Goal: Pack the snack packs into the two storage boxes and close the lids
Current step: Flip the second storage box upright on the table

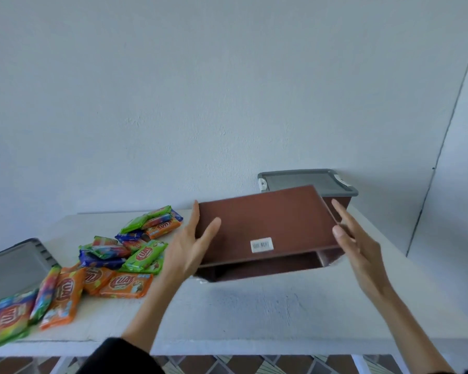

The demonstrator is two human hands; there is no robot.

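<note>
A brown storage box (265,222) is held tilted just above the white table (254,314), its flat base with a barcode sticker facing me. My left hand (192,247) grips its left edge and my right hand (354,236) holds its right edge. Behind it stands a second brown box with a grey lid (303,180) on top. Several snack packs (119,260) in orange, green and blue wrappers lie scattered over the left half of the table. The inside of the held box is hidden.
A loose grey lid (11,271) lies at the table's left edge beside the snack packs. A plain wall rises right behind the table. Tiled floor shows below the front edge.
</note>
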